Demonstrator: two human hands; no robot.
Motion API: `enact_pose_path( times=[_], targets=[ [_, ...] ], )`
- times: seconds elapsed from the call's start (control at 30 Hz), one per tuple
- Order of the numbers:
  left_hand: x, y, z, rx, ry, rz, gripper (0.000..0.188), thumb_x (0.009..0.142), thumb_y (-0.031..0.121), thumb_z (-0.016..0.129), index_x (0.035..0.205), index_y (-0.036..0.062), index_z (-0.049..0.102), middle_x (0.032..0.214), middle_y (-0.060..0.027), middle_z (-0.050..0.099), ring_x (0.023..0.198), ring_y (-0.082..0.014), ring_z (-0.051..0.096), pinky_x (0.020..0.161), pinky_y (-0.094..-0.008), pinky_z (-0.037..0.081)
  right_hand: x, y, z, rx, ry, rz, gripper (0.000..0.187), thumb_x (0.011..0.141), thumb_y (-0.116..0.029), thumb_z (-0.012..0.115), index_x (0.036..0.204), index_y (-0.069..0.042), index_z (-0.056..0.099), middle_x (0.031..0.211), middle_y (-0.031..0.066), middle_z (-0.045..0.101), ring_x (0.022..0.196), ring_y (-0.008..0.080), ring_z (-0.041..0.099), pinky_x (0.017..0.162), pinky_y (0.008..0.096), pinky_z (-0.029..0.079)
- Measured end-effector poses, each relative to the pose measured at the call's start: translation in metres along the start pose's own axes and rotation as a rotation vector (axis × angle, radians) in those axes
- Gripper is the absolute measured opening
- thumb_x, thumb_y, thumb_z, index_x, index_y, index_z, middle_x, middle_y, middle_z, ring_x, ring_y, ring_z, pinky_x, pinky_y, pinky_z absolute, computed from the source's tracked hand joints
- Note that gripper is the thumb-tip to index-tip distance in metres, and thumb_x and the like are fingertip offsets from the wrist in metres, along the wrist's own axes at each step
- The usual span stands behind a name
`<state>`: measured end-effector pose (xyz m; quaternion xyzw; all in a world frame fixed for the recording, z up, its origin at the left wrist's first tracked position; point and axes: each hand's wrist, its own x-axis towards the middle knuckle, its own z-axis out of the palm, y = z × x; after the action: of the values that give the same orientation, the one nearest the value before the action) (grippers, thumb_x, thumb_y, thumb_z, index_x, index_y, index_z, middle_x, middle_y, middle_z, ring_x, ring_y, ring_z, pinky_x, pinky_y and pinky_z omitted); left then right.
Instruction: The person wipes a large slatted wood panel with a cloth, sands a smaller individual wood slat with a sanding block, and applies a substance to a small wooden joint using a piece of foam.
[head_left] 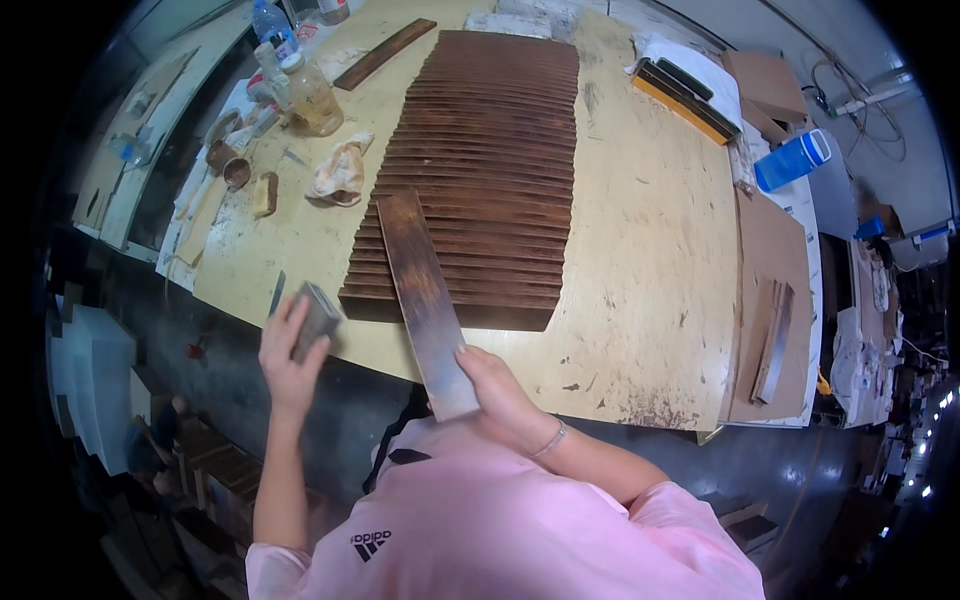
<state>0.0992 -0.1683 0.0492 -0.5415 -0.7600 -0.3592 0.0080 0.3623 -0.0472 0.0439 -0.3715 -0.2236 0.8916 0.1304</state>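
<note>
My left hand [287, 350] is closed round a small grey block, seemingly a sanding block [318, 322], just off the table's near edge. In my right hand [497, 392] is the near end of a flat wooden board [425, 285], stained dark brown at its far end and paler, greyish toward my hand. That board slants up and left, its far part over a long stack of dark brown ridged wooden slats [490, 160] on the table. A thin dark blade-like strip [277, 293] pokes over the table edge beside my left hand.
On the pale table [640, 290], a crumpled stained cloth [341, 170], a yellow-brown brush or sponge [265, 195], a tin can [230, 166] and a jar [313, 95] stand left. A loose brown slat [385, 54] lies far left. A blue bottle [793, 161] is at right.
</note>
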Motion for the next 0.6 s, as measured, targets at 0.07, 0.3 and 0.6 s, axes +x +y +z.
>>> enact_pose_path(
  times=[0.07,0.3,0.6],
  targets=[
    [0.013,-0.037,0.007,0.095,0.103,-0.056,0.053,0.078,0.006,0.075,0.13,0.0048,0.064,0.134,-0.0203,0.059,0.115,-0.0369,0.059,0.1,-0.0425,0.045,0.004,0.002,-0.001,0.035,-0.022,0.035,0.028,0.105,-0.022,0.047,0.122,-0.001,0.056,0.108,0.0108,0.066,0.097,0.0225,0.066,0.087,0.0379,0.055],
    [0.087,-0.155,0.031,-0.038,0.123,-0.269,0.032,0.089,0.019,0.07,0.119,0.0058,0.071,0.12,-0.0181,0.068,0.106,-0.0344,0.064,0.097,-0.0397,0.049,0.022,-0.009,-0.001,-0.003,-0.04,0.042,0.017,0.092,-0.003,0.05,0.105,0.0,0.06,0.103,0.0096,0.065,0.092,0.0173,0.063,0.085,0.0311,0.051],
    [0.187,-0.257,0.043,0.195,0.146,-0.774,0.029,0.088,0.029,0.072,0.103,0.0039,0.072,0.097,-0.0159,0.073,0.089,-0.0336,0.07,0.08,-0.0398,0.052,0.027,-0.001,0.025,-0.059,0.301,-0.159,0.019,0.101,-0.017,0.054,0.099,0.0,0.062,0.091,0.0042,0.063,0.083,0.0118,0.056,0.077,0.0286,0.047]
  ],
)
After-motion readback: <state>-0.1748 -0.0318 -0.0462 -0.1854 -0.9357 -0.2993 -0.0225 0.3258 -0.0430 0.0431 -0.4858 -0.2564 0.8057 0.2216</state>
